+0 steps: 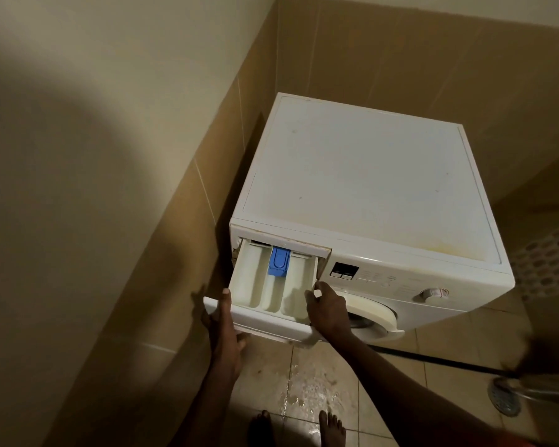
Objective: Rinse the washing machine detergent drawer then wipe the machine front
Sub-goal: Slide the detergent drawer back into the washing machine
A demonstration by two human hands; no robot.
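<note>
Here, seen from above, a white front-loading washing machine (362, 188) stands in the corner of a tiled room, filling the centre and right of the frame. Its detergent drawer (271, 285) is pulled most of the way out of the slot at the machine's upper-left front corner and sits just below the centre of the frame. The drawer is white with three long compartments, and a blue insert (279, 261) sits at the back of the middle one.

Both hands are on the drawer. The left hand (221, 321) grips the drawer's front panel at its left end, thumb on top and fingers curled beneath. The right hand (328, 309) is closed over the drawer's right wall near the front corner, fingertips hooked inside the right compartment. The drawer lies between the two hands, its front panel nearest the viewer.

To the right of the drawer on the machine's front are a small dark display (344, 270) and a round control knob (431, 293). Part of the round door (373, 312) shows behind the right wrist. At the bottom of the frame, two bare feet (331, 425) stand on a wet patch of beige floor tiles (304, 388). A round floor drain (504, 396) is at the lower right.
</note>
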